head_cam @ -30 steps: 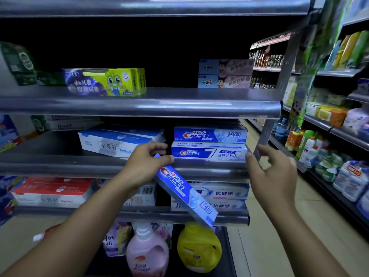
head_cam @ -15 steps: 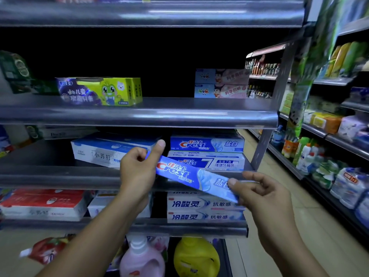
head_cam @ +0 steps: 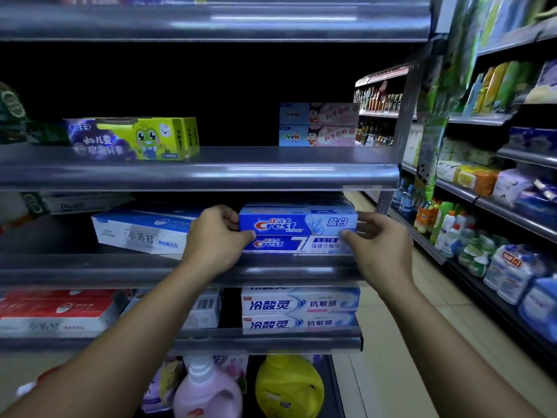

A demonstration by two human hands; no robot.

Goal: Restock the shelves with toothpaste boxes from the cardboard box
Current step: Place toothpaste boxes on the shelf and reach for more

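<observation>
Metal store shelves, seen from close in front. A blue Crest toothpaste box [head_cam: 298,223] lies flat on top of a second Crest box [head_cam: 301,244] marked 7, at the right end of the middle shelf [head_cam: 120,271]. The left hand [head_cam: 217,239] pinches the top box's left end and the right hand [head_cam: 380,245] pinches its right end, so each grip is closed on that box. Just to the left lies a white and blue carton [head_cam: 144,230]. The shelf above [head_cam: 211,176] carries a green and yellow children's box [head_cam: 132,138]. The shelf below [head_cam: 180,342] carries 2 stacked white and blue boxes [head_cam: 301,312].
</observation>
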